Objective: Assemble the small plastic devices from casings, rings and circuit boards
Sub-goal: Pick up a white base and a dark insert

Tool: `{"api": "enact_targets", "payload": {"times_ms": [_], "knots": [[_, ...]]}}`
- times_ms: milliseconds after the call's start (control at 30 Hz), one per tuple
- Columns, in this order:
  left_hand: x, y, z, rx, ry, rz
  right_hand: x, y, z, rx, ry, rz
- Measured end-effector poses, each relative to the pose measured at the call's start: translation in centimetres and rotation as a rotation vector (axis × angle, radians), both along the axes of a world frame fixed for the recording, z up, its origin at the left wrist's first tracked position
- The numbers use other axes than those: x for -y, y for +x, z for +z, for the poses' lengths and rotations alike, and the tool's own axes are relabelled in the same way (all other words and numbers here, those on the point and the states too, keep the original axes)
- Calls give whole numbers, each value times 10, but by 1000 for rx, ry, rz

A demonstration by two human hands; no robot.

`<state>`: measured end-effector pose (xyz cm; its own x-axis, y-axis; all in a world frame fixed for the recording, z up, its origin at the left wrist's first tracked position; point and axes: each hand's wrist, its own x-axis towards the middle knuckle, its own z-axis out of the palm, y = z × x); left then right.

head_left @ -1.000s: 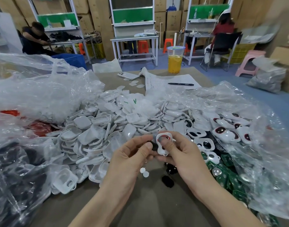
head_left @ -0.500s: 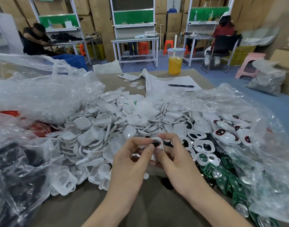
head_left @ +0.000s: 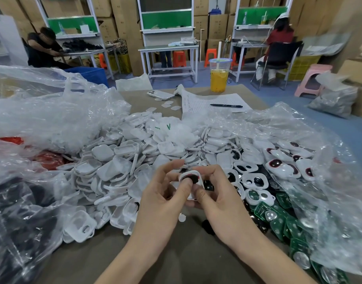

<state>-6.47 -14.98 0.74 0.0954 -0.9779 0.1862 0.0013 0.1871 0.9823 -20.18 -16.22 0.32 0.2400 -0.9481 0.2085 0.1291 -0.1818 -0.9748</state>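
So that the dark ring (head_left: 194,178) can be seated, the white casing (head_left: 191,172) is pinched above the worktop (head_left: 186,253) by the curled left hand (head_left: 165,199) and right hand (head_left: 217,195), the left thumb pressed on the ring.

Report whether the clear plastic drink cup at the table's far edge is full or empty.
Mostly full: the clear plastic cup shows orange liquid well above halfway.

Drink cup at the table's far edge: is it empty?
No, the drink cup is mostly full of orange-yellow liquid.
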Motion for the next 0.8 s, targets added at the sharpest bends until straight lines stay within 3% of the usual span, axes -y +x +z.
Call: {"api": "enact_targets", "payload": {"times_ms": [500,633,800], "knots": [[1,5,1,164,-14,54,1,1,-2,32,-24,3],[-1,5,0,311,-107,142,3,-1,0,54,-4,-22],[-5,8,5,521,-240,84,9,-8,1,-12,-12,-100]]}}
